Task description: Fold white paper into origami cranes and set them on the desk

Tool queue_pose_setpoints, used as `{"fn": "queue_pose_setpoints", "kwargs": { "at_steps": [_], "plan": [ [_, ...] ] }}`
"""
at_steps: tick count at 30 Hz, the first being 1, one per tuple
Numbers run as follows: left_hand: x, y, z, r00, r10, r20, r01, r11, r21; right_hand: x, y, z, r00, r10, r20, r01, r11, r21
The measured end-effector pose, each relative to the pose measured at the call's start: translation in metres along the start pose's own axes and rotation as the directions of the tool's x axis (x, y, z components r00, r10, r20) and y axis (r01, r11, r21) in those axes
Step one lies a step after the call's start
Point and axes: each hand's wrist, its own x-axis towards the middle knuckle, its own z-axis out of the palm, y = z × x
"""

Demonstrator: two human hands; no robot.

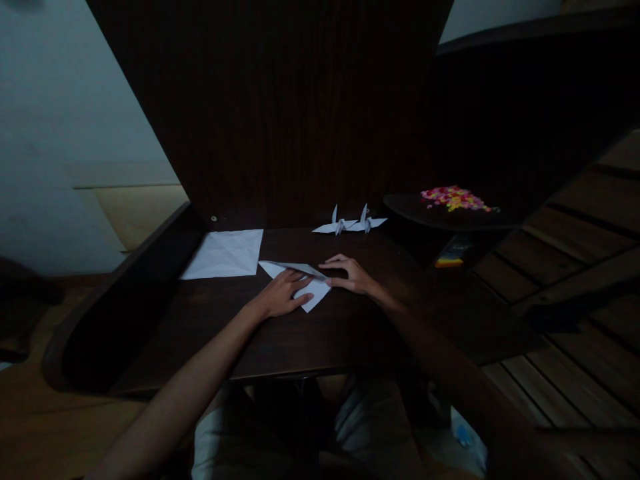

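Observation:
A sheet of white paper (313, 293), partly folded, lies on the dark wooden desk in front of me, with a narrow point to the left and a raised flap along its far side. My left hand (283, 295) rests on it, fingers spread at the flap and thumb on the near part. At the paper's right end, my right hand (351, 275) has its thumb and fingers around the flap's edge. Two folded white paper cranes (340, 226) stand side by side beyond the hands. The left fingertips are partly hidden by the flap.
A flat, creased white paper sheet (227, 253) lies at the desk's left. On a low side shelf (400, 203) at the right is a heap of small pink, red and yellow pieces (456, 197). A tall dark panel (270, 113) closes the back; a raised side board (125, 300) bounds the left.

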Motion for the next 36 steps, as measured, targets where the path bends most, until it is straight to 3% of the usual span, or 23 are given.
{"fn": "queue_pose_setpoints", "kwargs": {
  "at_steps": [3, 7, 12, 20, 25, 31, 36],
  "plan": [
    [-0.001, 0.002, -0.001, 1.000, 0.002, -0.002, -0.002, 1.000, 0.012, -0.001, -0.002, 0.002, 0.999, -0.007, -0.036, 0.006, 1.000, -0.030],
    [-0.002, 0.002, -0.001, 1.000, -0.005, 0.009, 0.005, 1.000, 0.012, 0.001, -0.002, 0.003, 0.984, -0.147, 0.105, 0.148, 0.989, -0.007],
    [-0.004, 0.002, -0.002, 1.000, -0.018, 0.011, 0.018, 0.999, -0.039, 0.004, 0.002, 0.002, 0.963, -0.143, 0.230, 0.145, 0.989, 0.010],
    [-0.005, 0.000, -0.011, 0.999, -0.038, -0.038, 0.033, 0.992, -0.119, 0.006, 0.000, 0.015, 0.989, -0.063, 0.134, 0.079, 0.990, -0.119],
    [-0.003, -0.001, -0.017, 0.978, -0.107, -0.182, 0.057, 0.964, -0.260, 0.005, 0.002, 0.017, 0.992, -0.071, 0.106, 0.088, 0.983, -0.160],
    [-0.002, 0.000, -0.016, 0.941, -0.278, -0.191, 0.183, 0.897, -0.402, 0.004, -0.002, 0.016, 0.986, -0.056, 0.159, 0.092, 0.969, -0.228],
    [0.000, 0.005, -0.012, 0.923, -0.318, -0.217, 0.227, 0.904, -0.362, 0.003, -0.002, 0.017, 0.978, -0.047, 0.203, 0.103, 0.956, -0.276]
  ]
}}
